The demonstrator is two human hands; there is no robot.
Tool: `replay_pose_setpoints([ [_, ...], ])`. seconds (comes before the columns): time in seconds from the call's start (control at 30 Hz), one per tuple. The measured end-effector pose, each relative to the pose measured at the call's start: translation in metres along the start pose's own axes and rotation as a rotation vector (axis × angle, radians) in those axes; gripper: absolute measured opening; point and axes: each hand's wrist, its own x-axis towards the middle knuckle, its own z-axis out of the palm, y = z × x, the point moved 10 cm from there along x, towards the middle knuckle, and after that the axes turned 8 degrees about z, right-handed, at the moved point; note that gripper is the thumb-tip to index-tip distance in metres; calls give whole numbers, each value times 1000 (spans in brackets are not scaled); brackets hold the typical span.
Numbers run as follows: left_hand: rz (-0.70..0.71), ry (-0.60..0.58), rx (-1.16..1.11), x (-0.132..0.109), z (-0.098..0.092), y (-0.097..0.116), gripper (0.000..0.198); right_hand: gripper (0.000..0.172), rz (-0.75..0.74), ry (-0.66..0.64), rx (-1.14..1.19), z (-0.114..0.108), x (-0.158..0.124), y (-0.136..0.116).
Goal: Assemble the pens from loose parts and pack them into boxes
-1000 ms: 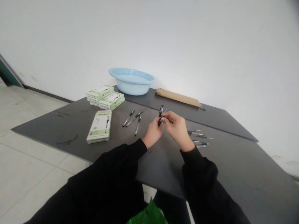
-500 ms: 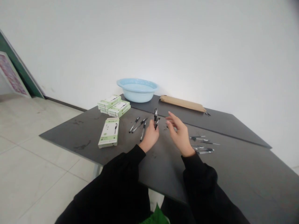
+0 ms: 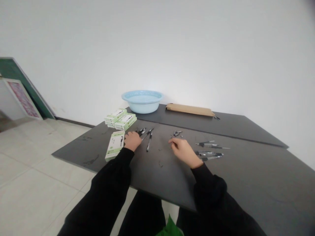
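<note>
- Left hand (image 3: 132,141), centre-left: at black pens (image 3: 149,141), likely spread for easy reach; finger grip hidden, cannot tell.
- Right hand (image 3: 184,152), right of centre: fingers curled, whether clamped unclear.

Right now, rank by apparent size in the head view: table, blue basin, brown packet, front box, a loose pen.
1. Table
2. Blue basin
3. Brown packet and front box: look alike, and the box is nearer the camera, so unranked
4. Loose pen
</note>
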Motion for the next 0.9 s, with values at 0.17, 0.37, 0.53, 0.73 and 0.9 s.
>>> replay_pose_setpoints([
  [0.17,-110,86,29,-9,6,-4,71,31,17,-28,-75,2,-3,11],
  [0.37,48,124,107,-9,22,24,71,31,35,-80,-112,6,-6,18],
  [0.53,46,95,112,-3,31,25,73,31,33,-70,-100,-3,-6,23],
  [0.73,94,50,85,0,35,27,72,32,142,106,-64,-53,-9,73],
  [0.9,118,128,83,-7,22,33,71,33,222,193,-78,-92,-35,137],
])
